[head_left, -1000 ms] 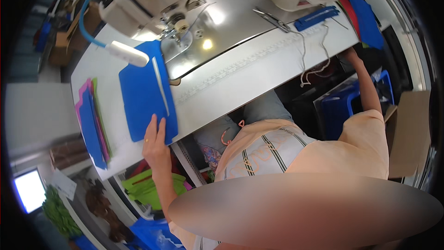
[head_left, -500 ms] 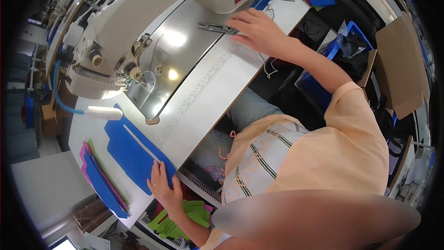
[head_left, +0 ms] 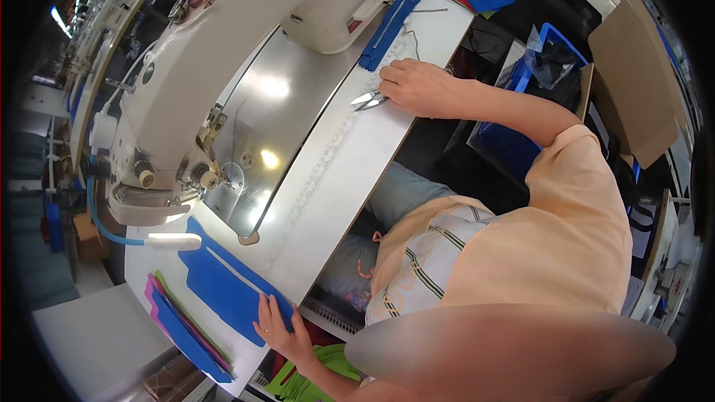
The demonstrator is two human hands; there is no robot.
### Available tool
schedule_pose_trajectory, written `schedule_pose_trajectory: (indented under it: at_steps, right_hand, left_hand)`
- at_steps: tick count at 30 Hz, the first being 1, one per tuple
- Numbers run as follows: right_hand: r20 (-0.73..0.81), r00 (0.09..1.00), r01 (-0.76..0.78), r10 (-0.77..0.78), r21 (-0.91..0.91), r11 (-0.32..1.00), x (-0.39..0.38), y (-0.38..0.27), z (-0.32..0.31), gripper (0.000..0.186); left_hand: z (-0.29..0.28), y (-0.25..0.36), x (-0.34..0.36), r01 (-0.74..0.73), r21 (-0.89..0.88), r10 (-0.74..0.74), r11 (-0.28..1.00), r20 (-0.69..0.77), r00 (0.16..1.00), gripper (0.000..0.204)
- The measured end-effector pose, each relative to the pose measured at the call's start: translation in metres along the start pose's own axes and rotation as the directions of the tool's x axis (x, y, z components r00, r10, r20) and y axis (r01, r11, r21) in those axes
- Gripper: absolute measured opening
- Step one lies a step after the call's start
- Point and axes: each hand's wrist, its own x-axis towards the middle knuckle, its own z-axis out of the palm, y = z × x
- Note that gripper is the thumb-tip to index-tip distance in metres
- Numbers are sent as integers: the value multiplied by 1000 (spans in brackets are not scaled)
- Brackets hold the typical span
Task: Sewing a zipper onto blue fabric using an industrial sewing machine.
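Observation:
My right hand [head_left: 419, 89] is closed around a pair of thread snips [head_left: 369, 100], their metal blades sticking out past the fingers over the white table. Just above that hand lies a bundle of blue zippers [head_left: 389, 30]. My left hand [head_left: 283, 329] rests with fingers stretched out on the near end of a blue fabric piece [head_left: 223, 283]. A long pale slot runs along this piece, which lies flat on the table. Beside it is a small stack of blue, pink and green pieces [head_left: 186, 335].
A white sewing machine [head_left: 253, 22] stands over a shiny metal bed plate [head_left: 287, 108]. Its small lamp [head_left: 173, 242] hangs by the blue piece. Green fabric [head_left: 316, 380] lies below the table edge. A blue crate [head_left: 555, 45] and an open cardboard box [head_left: 633, 82] stand at the right.
My right hand has picked up the snips from beside the machine bed and drawn them nearer the table's edge. The zippers show more fully. My left hand stays on the blue piece.

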Motion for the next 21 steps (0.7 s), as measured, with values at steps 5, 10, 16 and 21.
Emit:
schedule_pose_trajectory:
  at_steps: [5, 10, 16, 21]
  right_hand:
    - [-91, 889, -458, 450, -116, 881, -23, 62, -29, 12]
    - [-173, 802, -596, 571, -265, 758, -65, 134, -4, 15]
    - [-204, 712, -695, 672, -345, 631, -60, 229, -50, 17]
    - [-130, 687, -726, 715, -138, 673, -75, 308, -49, 17]
  left_hand:
    - [1, -2, -3, 10, 75, -8, 997, -15, 1000, 47]
    - [-3, -10, 8, -10, 232, 42, 973, -135, 990, 52]
    - [-8, -22, 2, -20, 144, 38, 989, -126, 991, 48]
    - [-8, -15, -4, 0, -45, -3, 999, -66, 998, 43]
